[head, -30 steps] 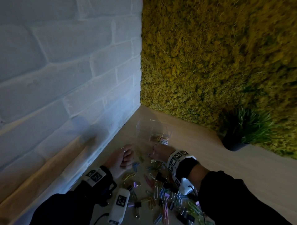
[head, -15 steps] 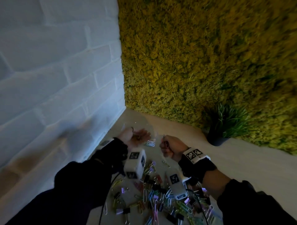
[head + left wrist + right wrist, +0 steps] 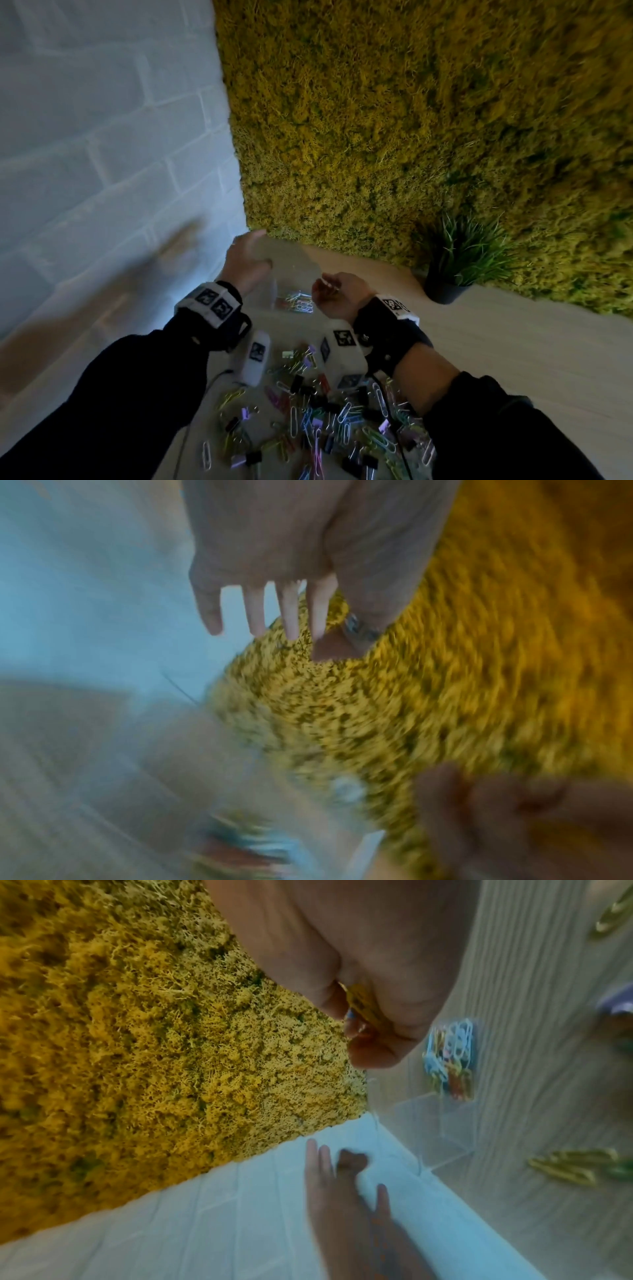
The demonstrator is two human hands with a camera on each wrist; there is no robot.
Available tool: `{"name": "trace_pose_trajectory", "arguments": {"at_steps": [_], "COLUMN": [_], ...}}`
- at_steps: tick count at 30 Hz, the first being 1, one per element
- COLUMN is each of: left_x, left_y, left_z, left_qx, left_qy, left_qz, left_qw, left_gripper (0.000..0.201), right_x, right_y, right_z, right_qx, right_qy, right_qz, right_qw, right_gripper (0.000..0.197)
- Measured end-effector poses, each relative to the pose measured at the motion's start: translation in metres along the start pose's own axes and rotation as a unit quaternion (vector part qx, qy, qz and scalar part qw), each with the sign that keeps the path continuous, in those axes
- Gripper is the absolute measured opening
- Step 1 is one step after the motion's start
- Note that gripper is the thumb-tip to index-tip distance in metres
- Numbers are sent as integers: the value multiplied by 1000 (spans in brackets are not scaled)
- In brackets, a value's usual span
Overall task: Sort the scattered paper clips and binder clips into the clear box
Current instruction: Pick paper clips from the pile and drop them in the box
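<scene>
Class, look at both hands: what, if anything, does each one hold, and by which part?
The left hand holds nothing; its fingers are spread. The right hand pinches a yellow clip between curled fingers; which part cannot be told.

Moss wall [image 3: 411, 120], brick wall [image 3: 102, 137], potted plant [image 3: 459, 260].

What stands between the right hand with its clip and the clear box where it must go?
Nothing visible does. The right hand pinches a yellow clip beside the clear box. The left hand, fingers spread, is at the box's far left side, not in the path.
</scene>
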State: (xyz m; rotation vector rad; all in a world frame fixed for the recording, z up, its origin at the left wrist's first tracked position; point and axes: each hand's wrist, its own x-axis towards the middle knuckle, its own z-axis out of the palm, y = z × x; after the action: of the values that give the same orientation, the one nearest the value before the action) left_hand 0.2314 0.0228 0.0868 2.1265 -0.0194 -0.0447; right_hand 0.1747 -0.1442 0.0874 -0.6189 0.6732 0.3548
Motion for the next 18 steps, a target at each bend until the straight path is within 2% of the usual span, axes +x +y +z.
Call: {"name": "trace_pose_trajectory", "arguments": {"at_steps": [1,2,4,7,11,12,15,18], "left_x": [5,5,2,-7,-17,-19,-22,-24], "left_y": [-8,-12,-23,-31,-34,-33,-33,-30], "left_z": [-2,-3,2,9,9,9,10,6], "left_qx": [133,233,339,342,314,302,288,279], "left_qy": [-37,-87,-146,-110,-109,-112,-121,-137], "left_qz": [26,30,40,78,64,62,63,47], "left_qw": [990,968,929,930,941,945,948,949], "left_gripper": [72,84,90,74,73,73,74,79], "right_x": [1,2,6,8,-5,-8,-14,-18], "right_y": [3,7,16,18,6,5,8,11], "right_z": [6,12,22,20,15,16,20,21], "right_qx": [19,40,77,108,93,91,45,-40], "right_qy": [-1,-2,0,6,-11,-16,-4,17], "right_qz": [-2,-7,-25,-13,15,18,-7,-19], "right_qw": [1000,999,997,994,995,996,999,999], "right_gripper": [34,37,37,35,26,29,49,40]}}
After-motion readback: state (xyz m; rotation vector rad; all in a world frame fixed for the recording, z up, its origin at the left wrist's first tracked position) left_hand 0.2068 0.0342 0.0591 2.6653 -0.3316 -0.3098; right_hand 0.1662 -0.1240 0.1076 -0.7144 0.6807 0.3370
